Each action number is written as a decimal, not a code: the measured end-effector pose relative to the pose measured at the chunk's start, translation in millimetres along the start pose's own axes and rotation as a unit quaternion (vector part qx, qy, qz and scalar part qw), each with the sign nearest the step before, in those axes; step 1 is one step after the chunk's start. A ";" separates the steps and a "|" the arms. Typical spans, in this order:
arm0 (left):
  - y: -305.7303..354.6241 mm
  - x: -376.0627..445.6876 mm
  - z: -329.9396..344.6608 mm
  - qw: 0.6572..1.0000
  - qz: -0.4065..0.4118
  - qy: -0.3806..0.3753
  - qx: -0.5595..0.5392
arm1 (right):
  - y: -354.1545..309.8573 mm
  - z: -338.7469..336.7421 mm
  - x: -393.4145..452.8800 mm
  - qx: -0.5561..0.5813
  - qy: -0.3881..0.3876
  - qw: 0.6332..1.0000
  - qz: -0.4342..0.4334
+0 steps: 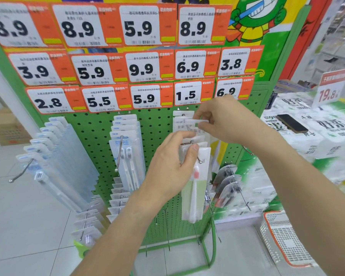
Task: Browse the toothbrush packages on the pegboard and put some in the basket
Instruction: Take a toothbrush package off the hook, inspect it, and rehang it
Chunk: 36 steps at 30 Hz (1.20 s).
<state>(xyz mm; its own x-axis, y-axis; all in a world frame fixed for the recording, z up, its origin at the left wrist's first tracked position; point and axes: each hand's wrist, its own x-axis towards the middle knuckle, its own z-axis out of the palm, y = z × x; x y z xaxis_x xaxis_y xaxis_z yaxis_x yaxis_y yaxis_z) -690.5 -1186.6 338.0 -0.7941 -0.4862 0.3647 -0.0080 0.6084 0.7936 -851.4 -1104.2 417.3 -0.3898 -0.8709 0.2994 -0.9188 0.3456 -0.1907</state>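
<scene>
item: clear-and-pale-green toothbrush package with white brush (pixel 194 188), front of the stack on the metal peg hook (pixel 198 159), right of centre on the green perforated pegboard (pixel 159 124). left hand (pixel 171 166) grip: thumb and fingers pinching its top. right hand (pixel 221 118) grip: pinching a white package header (pixel 197 122) further back on that hook. white-and-orange mesh basket (pixel 283 238): floor, lower right of the pegboard. handling: slide the front pack straight along the hook, right hand restraining the rest.

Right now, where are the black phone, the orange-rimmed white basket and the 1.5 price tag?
Black phone (pixel 292 123), head view, screen middle.
Orange-rimmed white basket (pixel 283 239), head view, mesh wall.
1.5 price tag (pixel 187 95), head view, printed digits.
</scene>
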 end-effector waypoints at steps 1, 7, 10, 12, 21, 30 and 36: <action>0.1 0.0 0.0 1.000 -0.001 0.001 -0.003 | 0.3 -1.0 -3.3 0.000 0.008 1.000 0.001; 0.6 0.2 -0.8 1.000 0.004 0.004 0.001 | 5.7 -3.8 -20.5 -0.003 0.095 0.995 0.004; 1.0 1.5 -1.4 1.000 0.003 0.005 0.005 | 7.7 -0.6 -29.4 0.038 0.171 0.984 0.020; 0.4 1.0 -2.0 1.000 0.001 0.003 0.006 | 6.9 4.6 -35.1 0.063 0.223 0.972 0.020; 9.5 -5.2 -6.4 0.997 0.020 0.073 -0.007 | -7.0 -5.2 -63.1 0.157 0.372 0.915 0.017; 64.7 -28.8 -34.8 0.965 0.106 0.186 -0.153 | -49.1 -28.6 -91.3 0.229 0.299 0.926 -0.043; 44.6 -50.3 -38.9 0.965 0.008 0.113 -0.236 | -83.6 14.7 -102.7 0.454 0.165 0.875 0.026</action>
<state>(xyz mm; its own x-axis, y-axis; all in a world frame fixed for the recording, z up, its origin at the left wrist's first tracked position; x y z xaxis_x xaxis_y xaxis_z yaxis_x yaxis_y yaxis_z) -627.3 -1159.5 374.0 -0.6380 -0.6360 0.4341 0.3245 0.2893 0.9006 -733.6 -1048.8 388.7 -0.5637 -0.6616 0.4944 -0.5291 -0.1704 -0.8313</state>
